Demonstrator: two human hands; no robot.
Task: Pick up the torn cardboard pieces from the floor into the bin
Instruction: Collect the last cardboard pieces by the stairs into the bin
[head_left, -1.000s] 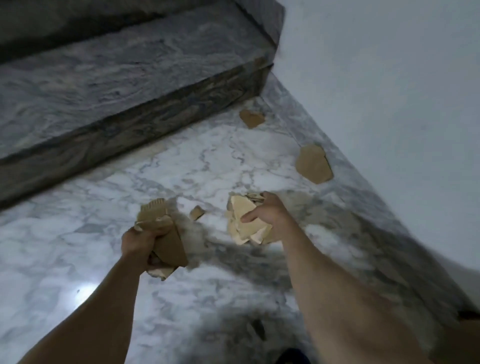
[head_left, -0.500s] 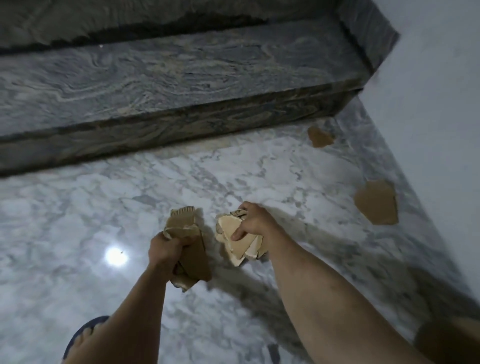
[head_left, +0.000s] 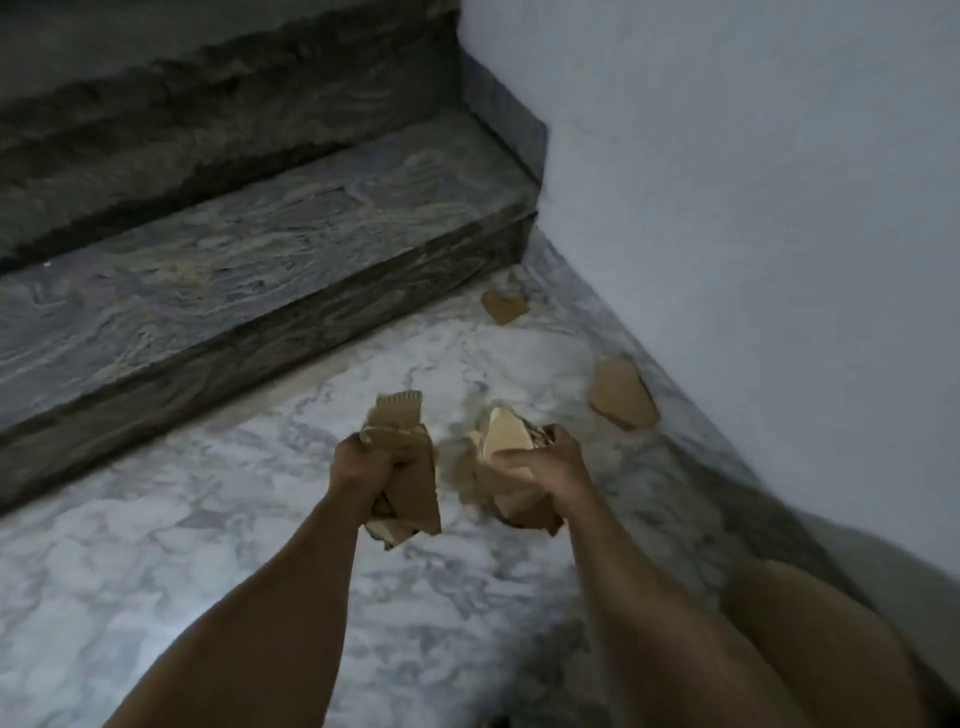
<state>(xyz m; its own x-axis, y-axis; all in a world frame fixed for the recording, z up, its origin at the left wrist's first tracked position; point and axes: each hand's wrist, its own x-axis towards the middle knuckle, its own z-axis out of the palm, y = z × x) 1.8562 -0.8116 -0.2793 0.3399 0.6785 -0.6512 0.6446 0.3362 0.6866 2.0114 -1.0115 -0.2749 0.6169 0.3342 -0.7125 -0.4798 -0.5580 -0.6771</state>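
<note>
Head view, from the cardboard outward. Left hand (head_left: 366, 465) curled round a stack of brown cardboard pieces (head_left: 405, 467), corrugated torn edge showing at the top. Right hand (head_left: 550, 467), fingers and thumb closed round a paler bundle of scraps (head_left: 506, 441), ragged and layered. Both bundles carried above the floor, just beside each other. Two more pieces lying flat on the white veined marble floor (head_left: 260, 545): a larger piece (head_left: 621, 395) near the wall (head_left: 753, 208), a smaller piece (head_left: 504, 306) in the corner by the dark stone step (head_left: 260, 249).

Gathering step, probably partway through. No bin in view. Next move likely calls for freeing fingers or tucking one bundle into the other before reaching for the thin flat pieces, hard to lift off smooth stone.
</note>
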